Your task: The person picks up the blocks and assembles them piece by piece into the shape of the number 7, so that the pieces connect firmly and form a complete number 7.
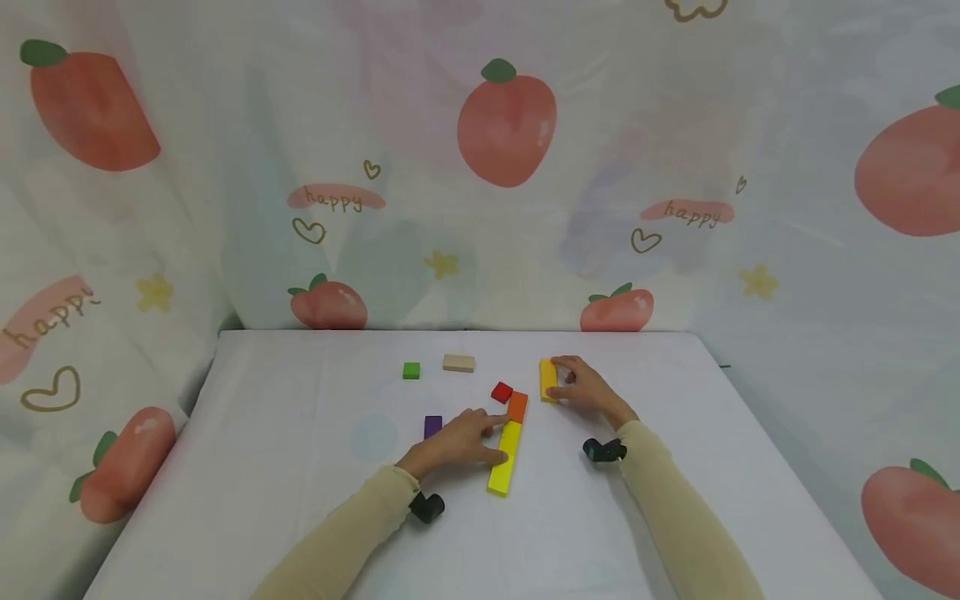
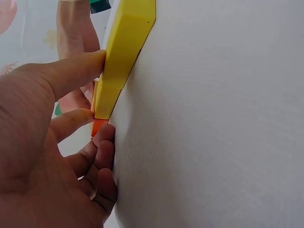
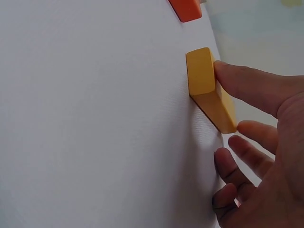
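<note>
"On the white tabletop [image 1: 300,467], what's being worked on right now? Where's the loose yellow block [image 1: 547,380]?"

"It's pinched in the right hand [image 1: 588,390], thumb toward the near end and index finger at the far end, to the right of the yellow strip [image 1: 512,442] and apart from it. Whether it's lifted at all can't be told. Positioning seems to be the step in hand."

"And the grip of the left hand [image 1: 459,440]?"

"Nothing's clasped there. The yellow strip is just touched along its left side by thumb and index finger, with the index near the joint to the orange block [image 1: 517,407]. Probably being steadied."

"So what's called for next?"

"A light, level shift of the pinched block, most likely, with the strip kept unnudged. Care is needed around the red block [image 1: 502,392], since it's sat right by the orange one and could easily be bumped."
</note>
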A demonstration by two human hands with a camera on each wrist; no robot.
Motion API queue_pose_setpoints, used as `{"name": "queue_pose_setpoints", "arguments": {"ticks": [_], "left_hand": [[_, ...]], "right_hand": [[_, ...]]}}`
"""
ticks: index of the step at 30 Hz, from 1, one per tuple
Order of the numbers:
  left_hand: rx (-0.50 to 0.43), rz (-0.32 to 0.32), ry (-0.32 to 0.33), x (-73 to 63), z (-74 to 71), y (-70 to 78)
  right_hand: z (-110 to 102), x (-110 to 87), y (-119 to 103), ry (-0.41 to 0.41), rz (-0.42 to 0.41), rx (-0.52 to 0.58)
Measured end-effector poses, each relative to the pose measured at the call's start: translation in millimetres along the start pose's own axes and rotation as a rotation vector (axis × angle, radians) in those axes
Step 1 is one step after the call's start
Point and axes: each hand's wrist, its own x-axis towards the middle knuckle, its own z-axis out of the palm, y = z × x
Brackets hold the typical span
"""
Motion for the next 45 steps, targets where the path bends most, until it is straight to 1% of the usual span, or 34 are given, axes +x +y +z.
{"name": "queue_pose_setpoints", "arguments": {"ticks": [7, 11, 15, 18, 21, 26, 34, 38, 43, 45], "left_hand": [[0.002, 0.004, 0.001, -0.5, 2.3, -0.3], [-0.002, 0.007, -0.002, -1.7, 2.6, 0.5], [-0.006, -0.004, -0.003, -3.6, 0.8, 3.0], [-0.009, -0.014, -0.004, -5.0, -0.3, 4.7], [-0.009, -0.019, -0.005, -5.3, -0.5, 5.4], [0.004, -0.02, -0.001, -3.6, -0.6, 4.7], [-0.012, -0.011, -0.008, -3.4, -0.2, 6.1], [-0.005, -0.004, -0.009, -3.5, 0.7, 5.8], [0.002, -0.013, -0.003, -1.8, -1.8, 3.6], [0.001, -0.015, -0.004, -1.2, -1.4, 3.1]], "right_hand": [[-2.1, -0.5, -4.8, -0.042, 0.025, 0.005], [-1.6, -1.1, -3.5, -0.032, 0.056, 0.05], [-1.1, -2.0, -2.8, -0.011, 0.079, 0.126], [-0.7, -3.6, -3.7, 0.002, 0.079, 0.174], [-0.5, -5.3, -4.3, 0.028, 0.073, 0.217], [0.0, -5.8, -2.4, 0.084, 0.04, 0.267], [4.2, -9.6, -1.0, 0.136, 0.046, 0.388], [5.6, -12.9, -6.1, 0.164, 0.044, 0.424], [6.9, -10.5, -12.4, 0.203, 0.03, 0.475], [8.5, -9.7, -13.4, 0.217, 0.026, 0.522]]}}
